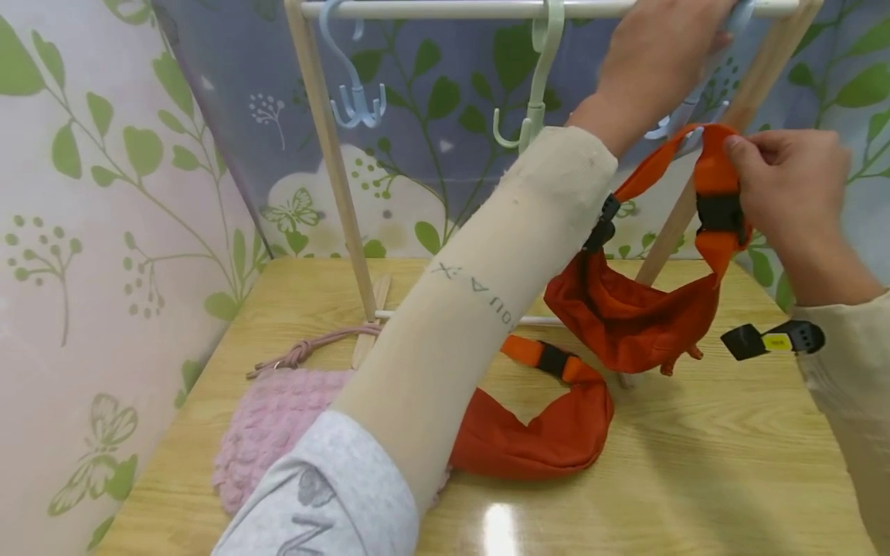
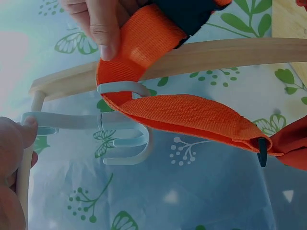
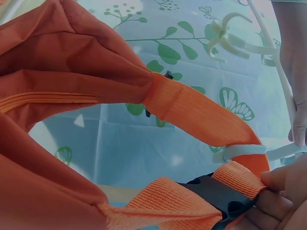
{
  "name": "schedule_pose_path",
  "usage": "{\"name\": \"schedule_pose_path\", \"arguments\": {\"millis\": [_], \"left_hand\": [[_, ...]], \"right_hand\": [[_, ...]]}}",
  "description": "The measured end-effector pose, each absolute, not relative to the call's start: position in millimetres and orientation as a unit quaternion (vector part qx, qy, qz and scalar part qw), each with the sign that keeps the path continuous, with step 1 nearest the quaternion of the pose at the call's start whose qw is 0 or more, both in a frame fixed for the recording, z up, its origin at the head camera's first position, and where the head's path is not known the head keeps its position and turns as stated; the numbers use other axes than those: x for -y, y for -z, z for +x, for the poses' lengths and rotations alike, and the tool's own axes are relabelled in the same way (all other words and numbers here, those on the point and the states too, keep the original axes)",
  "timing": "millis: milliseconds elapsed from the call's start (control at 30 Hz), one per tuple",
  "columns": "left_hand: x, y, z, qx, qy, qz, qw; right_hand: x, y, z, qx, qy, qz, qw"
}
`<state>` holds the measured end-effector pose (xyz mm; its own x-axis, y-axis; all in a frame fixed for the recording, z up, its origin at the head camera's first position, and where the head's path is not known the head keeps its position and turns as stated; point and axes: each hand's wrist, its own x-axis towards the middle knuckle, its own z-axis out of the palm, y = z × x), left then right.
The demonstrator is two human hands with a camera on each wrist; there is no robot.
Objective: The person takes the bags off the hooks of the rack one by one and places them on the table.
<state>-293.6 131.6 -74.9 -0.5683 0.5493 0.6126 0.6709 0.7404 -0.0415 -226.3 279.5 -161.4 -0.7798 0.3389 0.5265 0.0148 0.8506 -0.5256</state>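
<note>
My left hand (image 1: 657, 66) grips the top of a light-blue hook (image 2: 72, 120) on the white rail at the upper right; the rail partly hides its fingers in the left wrist view. My right hand (image 1: 799, 189) pinches the orange strap of a red-orange waist bag (image 1: 643, 316) near its black buckle (image 3: 216, 196). The strap (image 2: 187, 110) loops over one prong of that hook, and the bag hangs below, over the table. A second waist bag (image 1: 542, 440) lies on the table, partly behind my left forearm.
A pink puckered bag (image 1: 285, 425) with a knotted strap lies at the table's left. The rack's white rail (image 1: 445, 9) also carries another blue hook (image 1: 358, 104) and a green hook (image 1: 538, 85). Wooden legs (image 1: 334, 162) hold the rail up. Patterned cloth stands behind.
</note>
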Motion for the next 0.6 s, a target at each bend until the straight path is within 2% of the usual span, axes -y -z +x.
{"name": "schedule_pose_path", "arguments": {"millis": [133, 433, 600], "left_hand": [[-130, 75, -295, 0.881, 0.092, -0.342, 0.314], [-129, 75, -293, 0.880, 0.100, -0.348, 0.306], [-131, 73, -294, 0.880, 0.095, -0.348, 0.309]], "right_hand": [[-276, 155, -224, 0.909, -0.238, -0.088, 0.331], [-277, 145, -218, 0.916, -0.222, -0.121, 0.311], [-276, 143, -217, 0.911, -0.226, -0.115, 0.326]]}}
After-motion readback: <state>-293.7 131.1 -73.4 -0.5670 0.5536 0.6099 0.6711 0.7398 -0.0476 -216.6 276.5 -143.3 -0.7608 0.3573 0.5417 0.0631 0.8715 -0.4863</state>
